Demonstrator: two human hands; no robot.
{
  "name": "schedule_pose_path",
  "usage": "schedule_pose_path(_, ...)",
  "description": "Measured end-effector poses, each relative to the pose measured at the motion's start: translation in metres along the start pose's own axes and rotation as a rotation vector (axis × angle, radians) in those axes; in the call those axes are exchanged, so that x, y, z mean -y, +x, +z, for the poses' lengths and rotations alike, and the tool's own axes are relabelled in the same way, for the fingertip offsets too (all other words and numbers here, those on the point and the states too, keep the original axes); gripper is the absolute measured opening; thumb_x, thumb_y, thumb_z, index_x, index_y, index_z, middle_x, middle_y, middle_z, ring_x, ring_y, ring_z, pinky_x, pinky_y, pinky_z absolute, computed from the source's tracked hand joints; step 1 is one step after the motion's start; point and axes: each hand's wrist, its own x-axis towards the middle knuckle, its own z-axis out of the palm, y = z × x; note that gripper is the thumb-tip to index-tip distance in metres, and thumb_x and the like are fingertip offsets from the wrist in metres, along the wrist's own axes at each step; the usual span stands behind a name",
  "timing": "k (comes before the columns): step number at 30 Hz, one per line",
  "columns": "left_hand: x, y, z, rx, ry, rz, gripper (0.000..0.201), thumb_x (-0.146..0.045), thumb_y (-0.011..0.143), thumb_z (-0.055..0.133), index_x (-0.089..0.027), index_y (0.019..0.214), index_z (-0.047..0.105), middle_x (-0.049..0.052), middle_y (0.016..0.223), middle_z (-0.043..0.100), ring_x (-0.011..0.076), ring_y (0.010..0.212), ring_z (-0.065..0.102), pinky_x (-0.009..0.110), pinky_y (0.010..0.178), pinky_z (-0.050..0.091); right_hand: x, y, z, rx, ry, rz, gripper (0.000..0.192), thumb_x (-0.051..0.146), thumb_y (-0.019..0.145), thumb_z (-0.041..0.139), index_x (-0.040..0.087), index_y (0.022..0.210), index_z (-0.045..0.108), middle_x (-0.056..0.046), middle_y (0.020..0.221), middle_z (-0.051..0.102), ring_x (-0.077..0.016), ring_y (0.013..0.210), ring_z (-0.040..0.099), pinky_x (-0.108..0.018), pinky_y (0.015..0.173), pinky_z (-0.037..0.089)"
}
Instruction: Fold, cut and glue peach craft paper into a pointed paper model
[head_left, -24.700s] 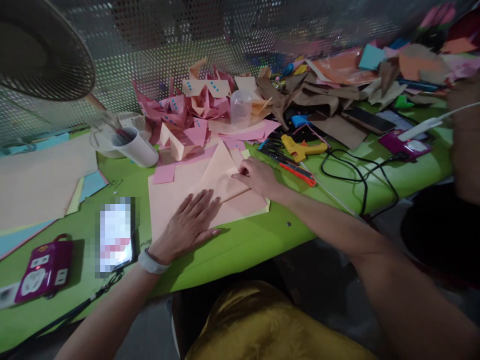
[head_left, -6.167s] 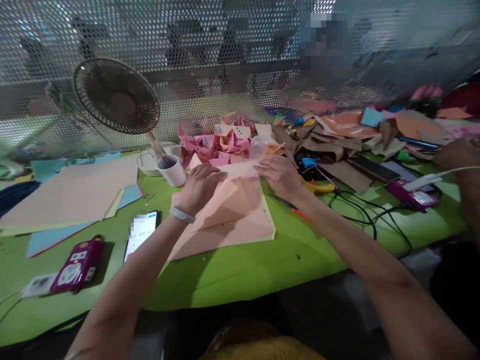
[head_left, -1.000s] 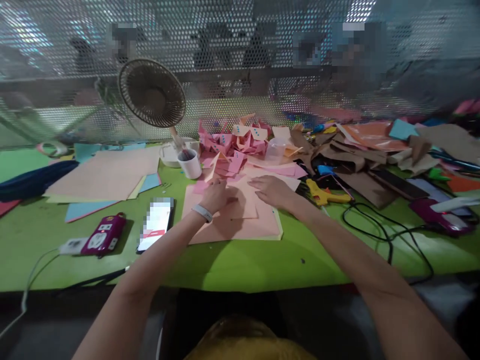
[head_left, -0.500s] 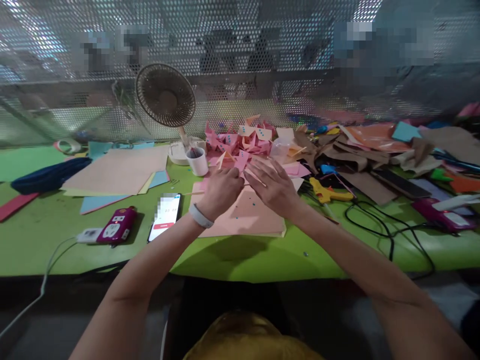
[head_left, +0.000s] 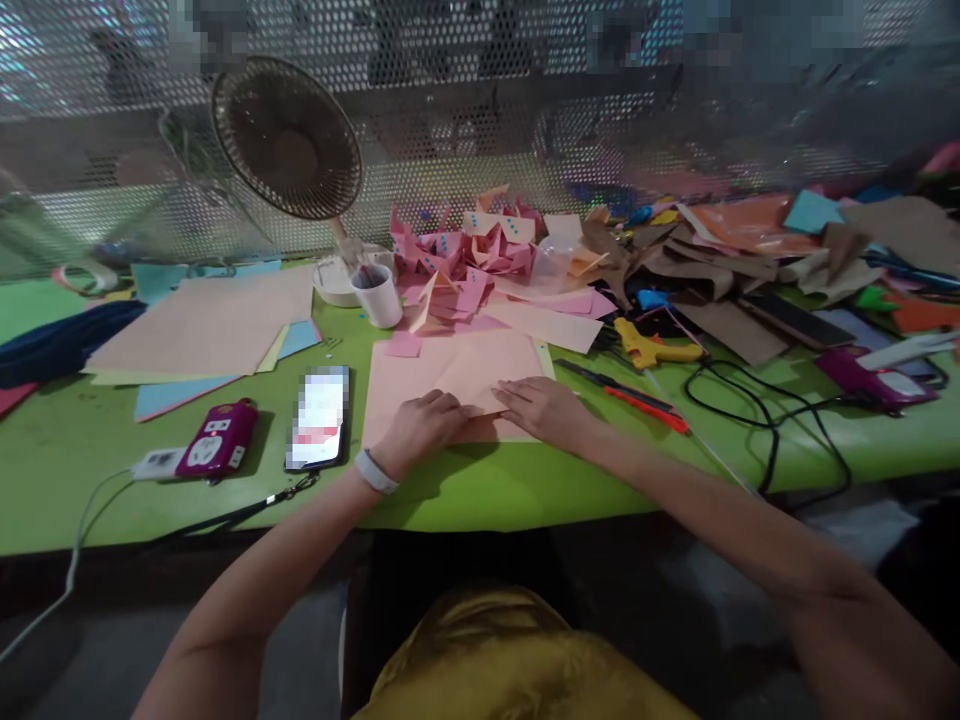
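Note:
A peach sheet of paper (head_left: 450,362) lies in front of me on a pale stack. My left hand (head_left: 427,428), with a light band at its wrist, has its fingers curled and pressed together at the near part of the sheet. Close beside it, my right hand (head_left: 546,408) rests its bent fingers on the same sheet, fingertips pinching near a crease. The fingers partly hide the paper's near edge. A small pink paper piece (head_left: 403,345) lies at the sheet's far left corner, and a peach strip (head_left: 551,325) lies beyond the sheet.
Folded pink paper pieces (head_left: 450,250) are heaped at the back beside a white cup (head_left: 377,297) and a fan (head_left: 289,140). A phone (head_left: 319,418) and purple power socket (head_left: 219,440) sit left. Right are a red-handled tool (head_left: 637,398), yellow glue gun (head_left: 652,346) and black cables (head_left: 772,440).
Both hands have come back towards me from the pink heap to the sheet's near part. Peach paper now covers where small blue dots showed. The view has tilted down slightly.

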Motion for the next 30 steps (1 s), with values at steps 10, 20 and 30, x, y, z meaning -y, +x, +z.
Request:
schedule_pose_path(10,0.0,0.0,0.003,-0.061,-0.075,0.002,0.023,-0.022,0.096,0.051,-0.02,0.113,0.066,0.006,0.094,0.071,0.018,0.083,0.064,0.029,0.07,0.05,0.017,0.013,0.001,-0.028,0.006,0.019,0.019,0.018,0.098,0.05,0.014,0.099,0.068,-0.01,0.095,0.07,-0.0199,0.086,0.058,-0.033,0.074,0.043)
schedule_pose_path(20,-0.007,0.003,0.0,-0.027,-0.004,0.034,0.022,-0.023,0.098,0.048,-0.018,0.101,0.069,0.006,0.087,0.068,0.0188,0.079,0.061,0.031,0.067,0.049,0.008,-0.01,-0.011,-0.02,-0.085,-0.017,0.025,0.009,0.096,0.046,0.016,0.101,0.07,-0.009,0.096,0.071,-0.0202,0.087,0.06,-0.037,0.08,0.046)
schedule_pose_path(30,-0.005,0.001,0.001,-0.046,-0.03,0.027,0.026,-0.021,0.098,0.047,-0.021,0.114,0.067,0.006,0.091,0.068,0.0185,0.082,0.061,0.028,0.065,0.048,-0.026,-0.067,-0.057,-0.083,-0.072,0.334,0.024,0.02,0.098,0.048,0.021,0.098,0.071,-0.009,0.099,0.071,-0.0248,0.092,0.062,-0.042,0.083,0.046)
